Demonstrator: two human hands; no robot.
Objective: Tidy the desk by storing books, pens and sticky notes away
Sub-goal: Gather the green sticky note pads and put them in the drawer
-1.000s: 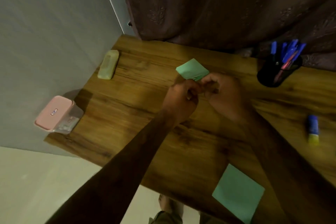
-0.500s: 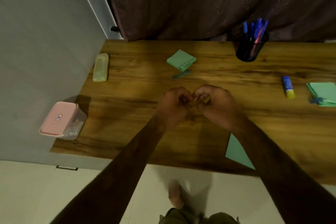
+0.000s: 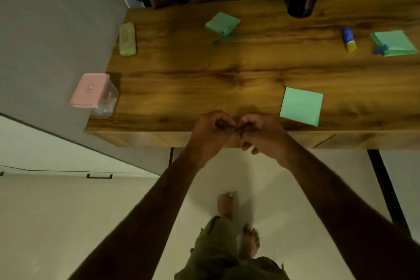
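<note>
The desk is a long slab of warm, strongly grained wood with a straight front edge. Both hands meet at that edge: the left hand and the right hand are curled with knuckles up and fingertips touching each other. Whether they pinch something between them cannot be told, as the spot is dark and hidden. Just right of the right hand, a thin, flat square green sticky note lies slightly turned near the front edge. A thicker green pad sits far back with a small teal strip beside it, and another fanned stack of green notes lies at the far right, near a blue and yellow glue stick. Blue pens stand in a dark round pen holder at the back. On the left are a pale, rounded translucent case and a clear box with a pink lid. Half a second ago the hands hovered over the middle of the desk and the right forearm covered most of the square note; now they are at the edge and the note shows whole.
</note>
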